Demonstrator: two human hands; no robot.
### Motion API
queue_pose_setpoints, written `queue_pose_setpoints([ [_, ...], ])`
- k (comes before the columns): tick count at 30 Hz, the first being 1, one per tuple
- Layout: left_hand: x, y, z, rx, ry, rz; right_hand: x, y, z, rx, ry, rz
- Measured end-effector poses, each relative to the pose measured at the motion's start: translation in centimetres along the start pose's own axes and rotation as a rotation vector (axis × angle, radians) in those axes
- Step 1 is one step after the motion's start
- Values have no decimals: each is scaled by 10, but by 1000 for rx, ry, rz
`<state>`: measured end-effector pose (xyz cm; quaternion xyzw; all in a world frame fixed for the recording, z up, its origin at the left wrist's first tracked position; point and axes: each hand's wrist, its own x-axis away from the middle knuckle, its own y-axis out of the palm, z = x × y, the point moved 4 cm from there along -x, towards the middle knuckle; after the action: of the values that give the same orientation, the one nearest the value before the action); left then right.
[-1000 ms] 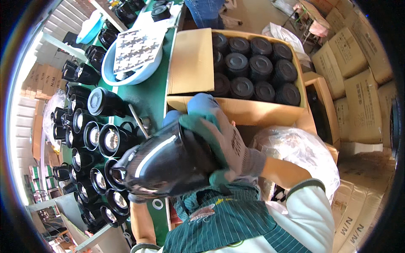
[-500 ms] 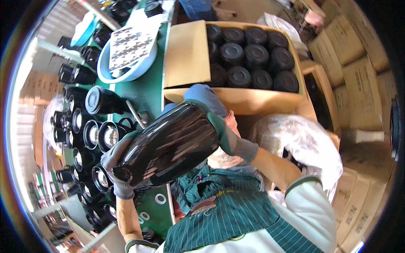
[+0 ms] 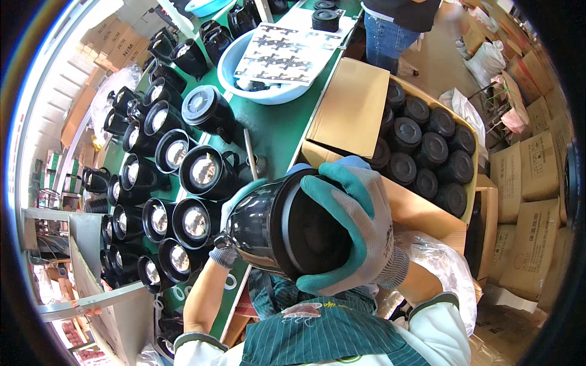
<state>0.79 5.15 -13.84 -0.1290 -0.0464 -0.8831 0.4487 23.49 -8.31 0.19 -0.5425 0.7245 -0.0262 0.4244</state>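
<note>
Between my gloved hands lies a glossy black jug body (image 3: 259,222), tilted so its matt black round base (image 3: 320,229) faces up and to the right. My right hand (image 3: 371,229), in a grey and teal glove, is wrapped around that base with its fingers curved over the rim. On the jug's left side, my left hand (image 3: 232,204) holds the body near a small shiny knob; most of its fingers are hidden behind the jug. Left of it, black jugs with shiny silvery insides (image 3: 202,171) stand in rows on the green table (image 3: 271,128).
A cardboard box (image 3: 415,207) packed with black round-ended pieces stands at the right. Behind the table jugs sits a pale blue basin (image 3: 268,94) with a printed sheet (image 3: 284,52) on top. Clear plastic wrap (image 3: 436,256) lies near my right arm. Another person (image 3: 390,36) stands beyond.
The jug has been turned from lying lengthwise across me to showing its base. My right hand has shifted onto the base. The whole view has swung left, so the surroundings sit further right.
</note>
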Motion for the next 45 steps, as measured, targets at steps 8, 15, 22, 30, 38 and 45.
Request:
queue_pose_setpoints([
  [8, 20, -101, -2, 361, 146, 271, -22, 25, 47, -260, 162, 45],
  [15, -79, -332, 143, -614, 524, 971, -30, 169, 198, 76, 381, -285],
  [22, -299, -335, 233, -1420, 15, 692, -69, 290, 303, 496, 201, -238],
  [30, -426, -354, 163, -1475, -259, 285, -75, 321, 324, 542, 242, -345],
  [38, -490, -424, 178, -1684, 98, 291, -81, 323, 323, 590, 255, -384],
  [45, -484, -409, 164, -1839, 276, 559, -79, 320, 323, 570, 255, -374],
])
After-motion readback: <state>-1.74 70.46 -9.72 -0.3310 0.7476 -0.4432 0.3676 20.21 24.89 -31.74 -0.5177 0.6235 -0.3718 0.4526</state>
